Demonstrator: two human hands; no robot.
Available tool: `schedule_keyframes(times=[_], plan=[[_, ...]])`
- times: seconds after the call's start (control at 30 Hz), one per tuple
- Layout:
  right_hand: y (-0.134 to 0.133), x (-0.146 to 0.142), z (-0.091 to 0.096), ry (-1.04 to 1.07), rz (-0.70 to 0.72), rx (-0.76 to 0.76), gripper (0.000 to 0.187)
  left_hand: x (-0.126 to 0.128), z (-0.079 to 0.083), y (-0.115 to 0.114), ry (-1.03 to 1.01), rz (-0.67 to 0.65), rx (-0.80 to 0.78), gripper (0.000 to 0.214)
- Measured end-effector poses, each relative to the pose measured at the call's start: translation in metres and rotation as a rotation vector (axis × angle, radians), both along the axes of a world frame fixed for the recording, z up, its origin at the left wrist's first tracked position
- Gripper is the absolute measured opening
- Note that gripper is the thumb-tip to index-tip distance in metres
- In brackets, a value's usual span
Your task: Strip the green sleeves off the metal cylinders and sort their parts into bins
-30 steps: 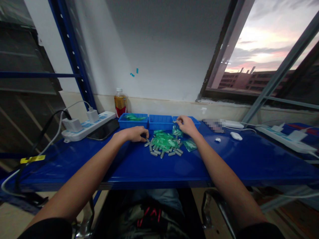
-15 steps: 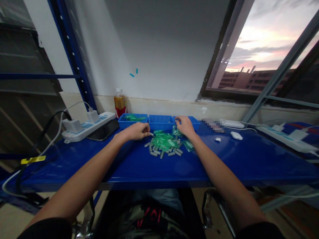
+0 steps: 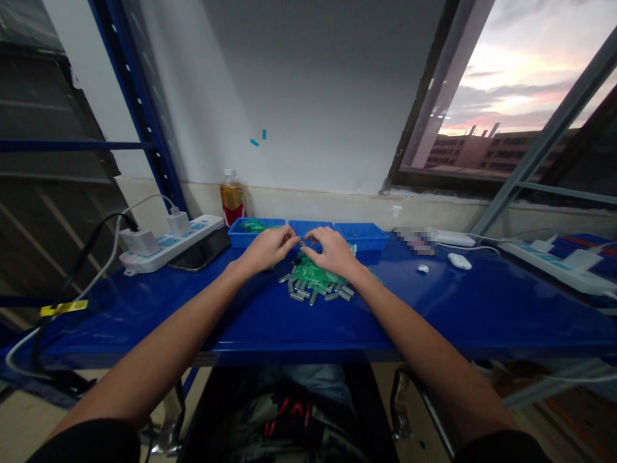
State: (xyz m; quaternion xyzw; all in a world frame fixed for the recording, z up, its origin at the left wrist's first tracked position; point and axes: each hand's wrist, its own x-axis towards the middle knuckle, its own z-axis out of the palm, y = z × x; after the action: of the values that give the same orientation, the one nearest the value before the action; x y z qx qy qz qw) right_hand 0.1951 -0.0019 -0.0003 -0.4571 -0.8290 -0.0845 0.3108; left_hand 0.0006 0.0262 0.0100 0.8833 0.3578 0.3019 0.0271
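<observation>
Over a heap on the table my left hand [image 3: 270, 248] and my right hand [image 3: 331, 251] meet almost fingertip to fingertip. Both are closed in a pinch, thumb against fingers. A tiny dark or silvery thing shows between the fingertips, too small to name. Below them lies the heap of green translucent plastic pieces [image 3: 315, 278], partly covered by my right hand. Small silvery cylinders [image 3: 313, 298] lie around its front and sides. Behind my hands stand three blue bins: the left bin [image 3: 236, 239] with green pieces in it, the middle bin [image 3: 311, 225], and the right bin [image 3: 371, 243].
On the left of the blue table [image 3: 299, 331] are a power strip [image 3: 202, 226], a black phone [image 3: 200, 252] and a drink bottle [image 3: 233, 199]. To the right lie a white earbud case [image 3: 459, 261], an earbud [image 3: 423, 269] and another power strip [image 3: 554, 267] with cables.
My right hand has come left from the right bin to meet my left hand. My left hand, earlier pinching a small silvery piece, has risen slightly and moved right.
</observation>
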Motion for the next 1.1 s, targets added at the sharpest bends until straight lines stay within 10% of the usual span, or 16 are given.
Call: schedule_keyframes(times=[1.1], plan=[[-0.007,-0.0128,-0.0099,-0.196,0.019,0.001,0.017,-0.0026,0.0014,0.0037,0.205,-0.118,-0.092,0.046]])
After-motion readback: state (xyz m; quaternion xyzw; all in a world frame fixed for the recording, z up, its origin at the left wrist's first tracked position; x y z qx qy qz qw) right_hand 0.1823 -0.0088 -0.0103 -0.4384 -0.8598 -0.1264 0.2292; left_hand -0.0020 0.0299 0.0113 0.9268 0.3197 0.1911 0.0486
